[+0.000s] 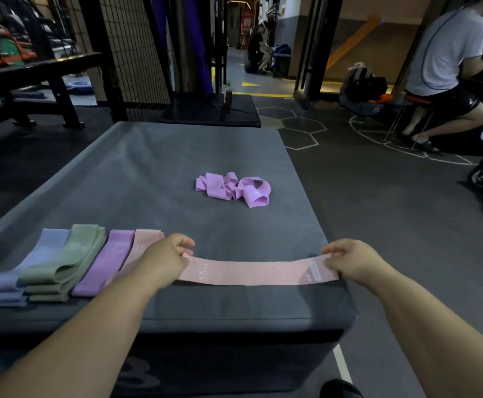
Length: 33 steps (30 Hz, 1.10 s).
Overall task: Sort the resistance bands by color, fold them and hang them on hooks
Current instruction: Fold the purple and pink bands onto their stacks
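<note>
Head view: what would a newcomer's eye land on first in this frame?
The pink band stands out first, held flat along the near edge of the grey padded box, its ends pinched by the left hand and the right hand. Beyond it, a crumpled heap of purple bands lies mid-box, and a row of folded bands sits at the near left.

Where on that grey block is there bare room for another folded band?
Bare on the grey block: the far half behind the crumpled purple heap, and the strip between that heap and the stretched pink band. Crowded: near left corner with the row of folded bands, and front edge, where left hand and right hand hold it.
</note>
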Tool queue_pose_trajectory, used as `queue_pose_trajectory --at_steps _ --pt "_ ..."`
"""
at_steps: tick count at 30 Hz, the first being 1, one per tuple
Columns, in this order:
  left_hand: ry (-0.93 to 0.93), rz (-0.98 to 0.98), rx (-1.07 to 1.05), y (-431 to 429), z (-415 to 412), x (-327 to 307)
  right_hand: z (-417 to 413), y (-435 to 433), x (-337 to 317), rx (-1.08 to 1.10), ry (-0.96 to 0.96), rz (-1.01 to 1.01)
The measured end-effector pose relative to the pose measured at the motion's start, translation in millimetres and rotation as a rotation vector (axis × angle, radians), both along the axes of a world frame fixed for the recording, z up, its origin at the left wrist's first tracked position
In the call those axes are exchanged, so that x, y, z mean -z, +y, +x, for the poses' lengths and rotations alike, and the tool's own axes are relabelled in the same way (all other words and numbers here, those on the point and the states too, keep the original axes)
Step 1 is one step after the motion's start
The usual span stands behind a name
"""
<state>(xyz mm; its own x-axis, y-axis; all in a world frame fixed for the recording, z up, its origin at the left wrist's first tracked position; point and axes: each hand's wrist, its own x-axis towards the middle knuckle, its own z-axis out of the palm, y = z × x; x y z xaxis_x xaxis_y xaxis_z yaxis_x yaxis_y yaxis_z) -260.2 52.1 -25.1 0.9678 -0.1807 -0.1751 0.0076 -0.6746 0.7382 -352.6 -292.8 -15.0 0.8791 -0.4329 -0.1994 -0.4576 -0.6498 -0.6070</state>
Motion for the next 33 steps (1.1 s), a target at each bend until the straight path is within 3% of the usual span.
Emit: queue_pose_trajectory --at_steps 9,14,17,19,23,25,33 --pt "-0.19 -0.039 -0.085 7.2 7.3 -12.0 0.5 1.6 -4.4 0.072 -0.161 -0.006" --pt "-0.299 -0.064 -0.054 7.8 3.3 -19.0 -1.8 2.6 -9.0 0.202 -0.267 0.516" --pt "-0.375 0.004 0.025 10.3 1.3 -20.9 -5.6 1.6 -9.5 0.171 -0.282 0.624" --pt "-0.388 0.064 0.116 12.9 -1.7 -18.3 -7.7 2.2 -6.8 0.124 -0.264 0.55" --pt "-0.373 0.227 0.32 17.8 -10.2 -13.0 -12.2 3.2 2.3 -0.024 -0.157 0.04" --pt "-0.353 0.321 0.396 19.8 -13.2 -10.7 -15.1 6.0 2.7 -0.092 -0.102 -0.118" --pt "-0.264 0.44 0.492 29.5 -21.3 0.4 -22.0 8.4 1.8 -0.16 -0.028 -0.329"
